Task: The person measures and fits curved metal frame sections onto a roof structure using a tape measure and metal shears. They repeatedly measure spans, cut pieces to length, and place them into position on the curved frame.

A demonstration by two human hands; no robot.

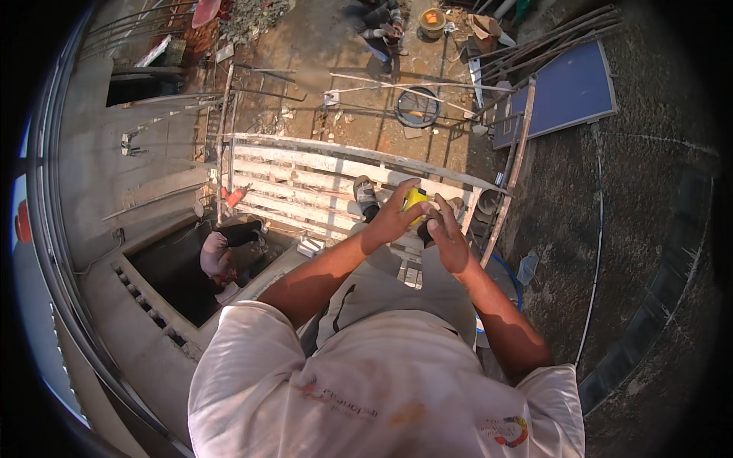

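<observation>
In front of my body my left hand (395, 215) is closed around a yellow tape measure (414, 202). My right hand (452, 240) is raised close beside it, with its fingers bent together. A small dark thing (425, 232) shows by the right fingertips; whether it belongs to the tape measure or is separate, I cannot make out. Below both hands lie the pale slats of a wooden scaffold platform (294, 183), with my shoe (365, 191) on it. A red power drill (235, 196) rests at the platform's left end.
Left of me, a person (219, 256) leans in a wall opening (145, 263). Far below, another person (379, 30) crouches near a bucket (432, 23). Scaffold poles (527, 145) rise at both ends. A blue panel (565, 91) leans beside the rough right wall (649, 198).
</observation>
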